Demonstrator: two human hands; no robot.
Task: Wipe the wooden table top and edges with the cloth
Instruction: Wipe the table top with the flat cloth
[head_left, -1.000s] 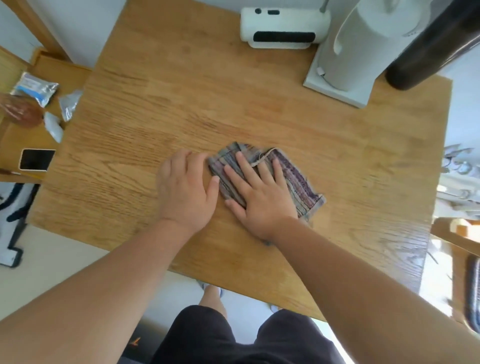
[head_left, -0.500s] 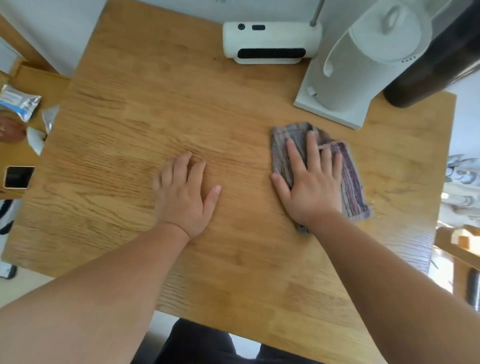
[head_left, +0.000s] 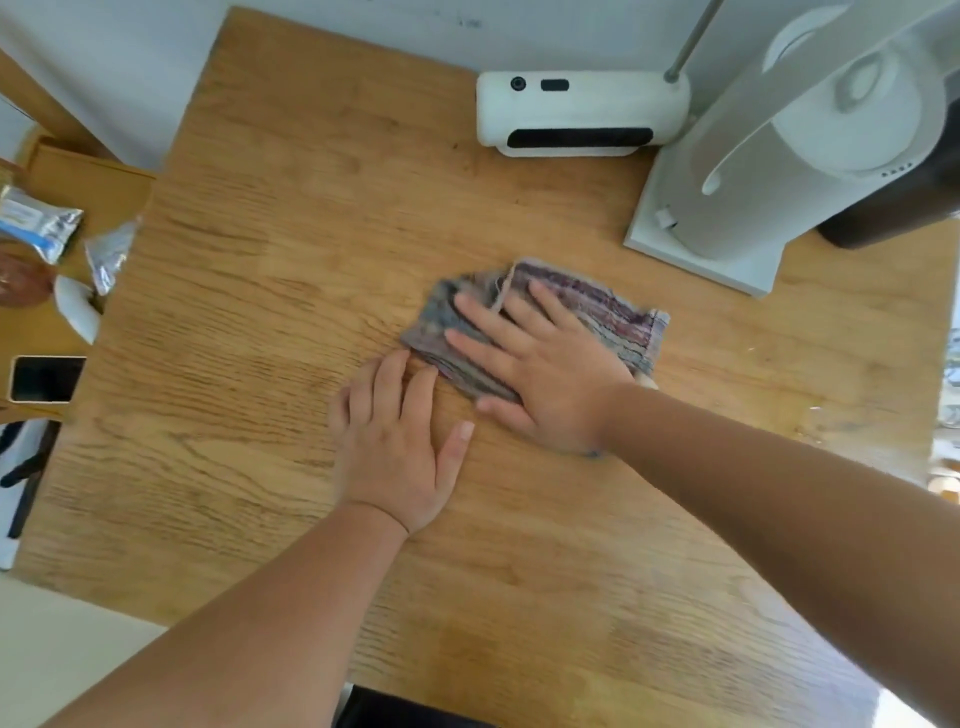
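A folded striped grey-purple cloth (head_left: 618, 322) lies flat near the middle of the wooden table (head_left: 249, 291). My right hand (head_left: 540, 374) presses down on the cloth with fingers spread, covering most of it. My left hand (head_left: 395, 447) rests flat on the bare wood just left of the cloth, fingertips almost touching its near-left edge, holding nothing.
A white oblong device (head_left: 582, 114) stands at the table's back edge. A white kettle-like appliance on a square base (head_left: 769, 187) and a dark cylinder (head_left: 893, 208) occupy the back right corner. On a lower side surface at left lie a phone (head_left: 47, 379) and foil packets (head_left: 41, 228).
My right hand slid the cloth right and toward the kettle base, then back left to the middle beside my left hand. My left hand stayed flat in about the same place.
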